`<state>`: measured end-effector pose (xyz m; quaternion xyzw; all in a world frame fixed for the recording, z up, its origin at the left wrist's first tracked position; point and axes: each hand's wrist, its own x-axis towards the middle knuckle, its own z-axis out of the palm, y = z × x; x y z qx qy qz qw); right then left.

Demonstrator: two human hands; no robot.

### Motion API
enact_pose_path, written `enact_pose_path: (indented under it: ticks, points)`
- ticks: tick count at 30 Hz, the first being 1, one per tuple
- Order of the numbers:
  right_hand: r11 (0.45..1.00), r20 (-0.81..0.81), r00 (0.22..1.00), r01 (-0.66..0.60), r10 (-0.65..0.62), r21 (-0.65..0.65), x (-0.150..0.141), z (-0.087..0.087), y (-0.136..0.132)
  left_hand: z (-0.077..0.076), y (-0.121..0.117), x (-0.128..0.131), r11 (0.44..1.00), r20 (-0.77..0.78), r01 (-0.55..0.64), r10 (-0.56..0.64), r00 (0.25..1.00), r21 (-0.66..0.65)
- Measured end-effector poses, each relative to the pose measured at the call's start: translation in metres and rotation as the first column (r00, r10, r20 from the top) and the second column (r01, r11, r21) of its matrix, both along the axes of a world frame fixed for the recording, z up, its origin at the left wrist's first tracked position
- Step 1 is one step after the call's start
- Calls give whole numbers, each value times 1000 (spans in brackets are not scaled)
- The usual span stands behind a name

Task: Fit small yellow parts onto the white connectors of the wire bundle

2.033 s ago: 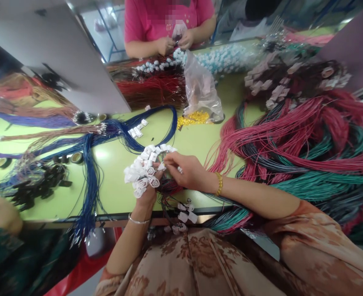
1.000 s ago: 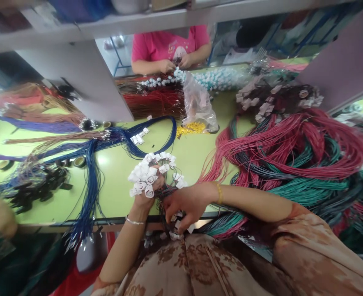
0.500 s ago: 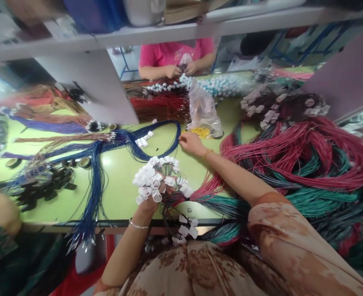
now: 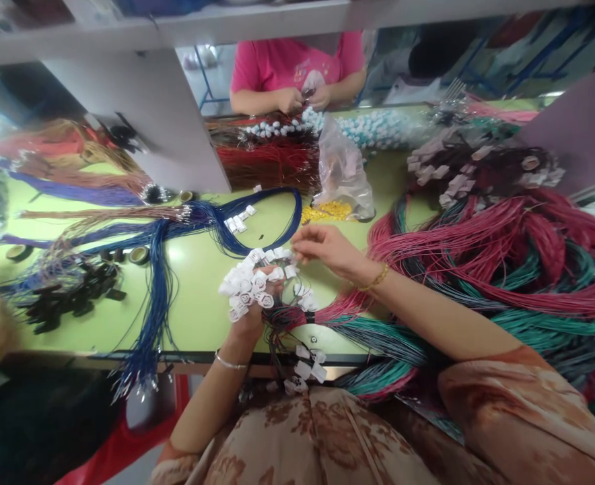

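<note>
My left hand (image 4: 250, 316) is closed around a bunch of wires tipped with white plastic connectors (image 4: 250, 283), held upright above the green table's (image 4: 196, 316) near edge. My right hand (image 4: 328, 248) hovers just right of the connectors, fingers pinched together near their tops; anything in the pinch is too small to make out. More white connectors (image 4: 305, 367) dangle on wires below the table edge over my lap. A small heap of yellow pieces (image 4: 325, 212) lies behind my right hand.
Red and teal wire bundles (image 4: 484, 263) cover the right side. Blue wires (image 4: 161, 269) and black parts (image 4: 70, 296) lie at left. A clear plastic bag (image 4: 342, 172) stands behind. A person in pink (image 4: 297, 74) works across the table. A grey panel (image 4: 141, 114) stands at the back left.
My right hand went down to the dangling connectors, reached out to the yellow pieces, then came back beside the connector bunch. My left hand kept its hold throughout.
</note>
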<state>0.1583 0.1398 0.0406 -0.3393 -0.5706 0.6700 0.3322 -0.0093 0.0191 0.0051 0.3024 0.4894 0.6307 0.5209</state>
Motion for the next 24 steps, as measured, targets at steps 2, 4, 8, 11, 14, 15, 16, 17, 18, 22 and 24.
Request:
enact_pose_path:
  ticks: [2, 4, 8, 11, 14, 15, 16, 17, 18, 22, 24]
  points:
    - [993, -47, 995, -93, 90, -75, -5, 3, -22, 2, -1, 0, 1000, 46, 17, -17, 999, 4]
    - [988, -40, 991, -134, 131, -77, -9, 2, -38, 4, -1, 1, 1000, 91, 10, -10, 996, -1]
    - [982, 71, 994, -97, 86, 163, -15, -3, -54, 3, -1, 2, 999, 131, -51, 51, 990, 1]
    - [870, 119, 993, -41, -20, 492, -15, -4, -59, 2, 0, 1, 999, 131, -43, 44, 990, -6]
    - [677, 138, 986, -35, -99, 736, -15, -6, -61, 0, -1, -1, 999, 121, -33, 35, 992, -17]
    - [629, 134, 984, -32, -115, 777, -15, -7, -61, -1, -1, -2, 999, 125, -38, 40, 991, -16]
    - [595, 128, 984, -28, -127, 803, -16, -8, -61, -2, -1, -2, 999, 136, -48, 50, 990, -14]
    - [570, 121, 983, -23, -136, 821, -17, -10, -61, -3, -1, -2, 998, 151, -64, 65, 986, -14]
    - [552, 114, 983, -16, -143, 834, -18, -11, -61, -5, -1, -2, 997, 169, -82, 83, 982, -15]
    - [532, 106, 980, -1, -166, 847, -20, -12, -62, -9, 0, -1, 992, 193, -125, 128, 973, -28]
    - [549, 110, 978, 6, -178, 836, -20, -11, -63, -9, 0, 0, 991, 180, -128, 133, 975, -39]
